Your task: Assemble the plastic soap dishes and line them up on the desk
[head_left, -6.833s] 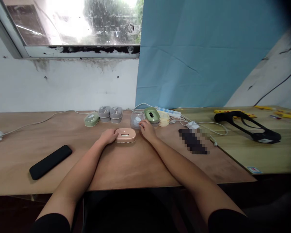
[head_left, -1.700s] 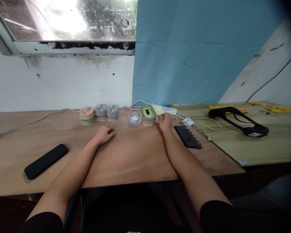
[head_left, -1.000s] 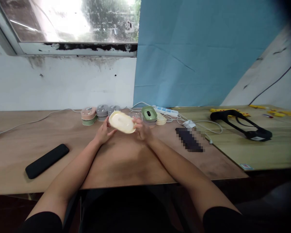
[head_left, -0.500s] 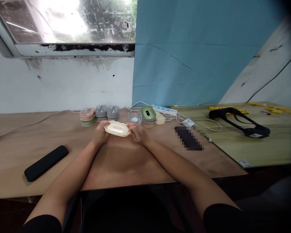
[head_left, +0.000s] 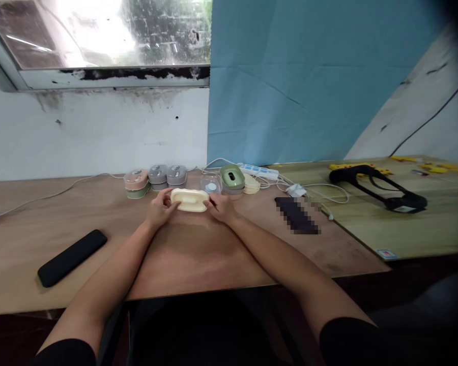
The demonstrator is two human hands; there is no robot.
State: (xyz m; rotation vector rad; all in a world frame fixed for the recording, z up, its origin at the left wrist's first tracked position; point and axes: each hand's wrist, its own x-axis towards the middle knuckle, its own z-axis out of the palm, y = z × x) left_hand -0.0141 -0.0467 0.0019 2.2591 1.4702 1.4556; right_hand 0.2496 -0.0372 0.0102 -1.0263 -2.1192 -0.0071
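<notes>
Between my two hands is a cream-coloured oval plastic piece (head_left: 191, 200), like a shallow lid or tray with a raised middle. My left hand (head_left: 162, 207) grips its left end, thumb along the near edge. The right end is pinched by my right hand (head_left: 220, 207). Just behind it sit a clear plastic piece (head_left: 211, 184) and a green oval part (head_left: 232, 176) with a dark slot, resting on a grey one. Several cream pieces (head_left: 251, 184) lie stacked to the right of that.
Left of the held piece stand a pink-and-green container (head_left: 136, 183) and grey containers (head_left: 167, 177). A black phone-like slab (head_left: 72, 257) lies at front left. White cables and a power strip (head_left: 258, 172) run along the back. A black headset-like frame (head_left: 379, 188) rests on the right-hand table.
The cream piece has been tilted or turned over, showing a different face with a raised middle. It has shifted slightly right, and both hands have changed their grip on its ends.
</notes>
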